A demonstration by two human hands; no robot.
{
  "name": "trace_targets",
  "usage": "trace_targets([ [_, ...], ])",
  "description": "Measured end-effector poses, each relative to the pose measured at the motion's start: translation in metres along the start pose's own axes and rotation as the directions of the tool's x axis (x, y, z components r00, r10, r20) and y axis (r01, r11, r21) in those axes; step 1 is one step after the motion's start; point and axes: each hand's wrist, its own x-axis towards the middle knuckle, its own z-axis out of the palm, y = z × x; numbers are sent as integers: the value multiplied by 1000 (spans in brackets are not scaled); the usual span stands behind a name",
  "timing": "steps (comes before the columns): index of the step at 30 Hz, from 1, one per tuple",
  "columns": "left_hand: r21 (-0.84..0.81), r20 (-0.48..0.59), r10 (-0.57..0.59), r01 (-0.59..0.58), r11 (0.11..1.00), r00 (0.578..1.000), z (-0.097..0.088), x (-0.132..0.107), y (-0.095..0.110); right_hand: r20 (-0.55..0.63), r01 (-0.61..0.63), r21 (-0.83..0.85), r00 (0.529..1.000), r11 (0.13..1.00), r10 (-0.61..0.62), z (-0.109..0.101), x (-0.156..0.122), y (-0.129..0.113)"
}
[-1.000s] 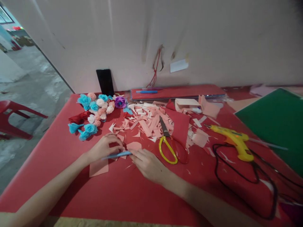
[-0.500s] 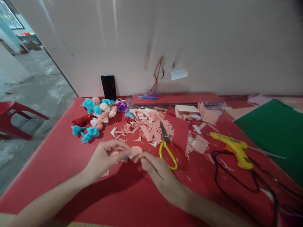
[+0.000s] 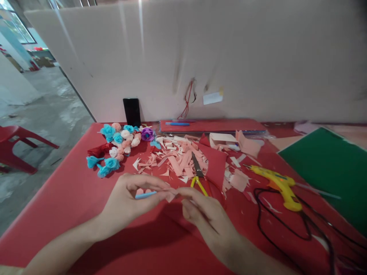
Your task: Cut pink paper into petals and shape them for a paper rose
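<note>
My left hand (image 3: 130,200) is raised above the red table (image 3: 71,198), fingers closed on a thin blue stick (image 3: 145,195) and the edge of a small pink paper piece (image 3: 171,196). My right hand (image 3: 205,217) meets it from the right, fingertips pinching the same pink piece. Both hands hover just in front of the pile of pink paper scraps (image 3: 174,158). The yellow-handled scissors (image 3: 198,175) lie right behind my right hand.
Blue, pink, white and purple paper flowers (image 3: 120,143) lie at the back left by a black phone (image 3: 132,111) leaning on the wall. A yellow glue gun (image 3: 279,185) with a black cord (image 3: 301,225) lies at the right, beside a green sheet (image 3: 329,168). A red chair (image 3: 14,147) stands off to the left.
Both hands have lifted the blue stick and pink piece off the table and brought them closer together; the view has tilted up slightly.
</note>
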Motion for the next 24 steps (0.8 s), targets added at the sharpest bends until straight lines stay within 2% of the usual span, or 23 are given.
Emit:
trace_targets([
  [6,33,-20,17,-16,999,1000,3,-3,-5,107,-107,22,989,994,104,1,-7,5],
  [8,8,-2,23,-23,1000,1000,3,-2,-7,96,-126,36,988,991,123,3,-9,8],
  [14,-9,9,24,-24,1000,1000,3,-2,-13,91,-88,107,993,990,79,6,-8,7],
  [18,-9,-11,11,-11,1000,1000,4,-1,-16,36,-29,152,999,988,24,5,-3,5],
  [24,-55,21,-47,48,997,999,7,3,-19,28,-36,161,999,986,32,2,2,2],
])
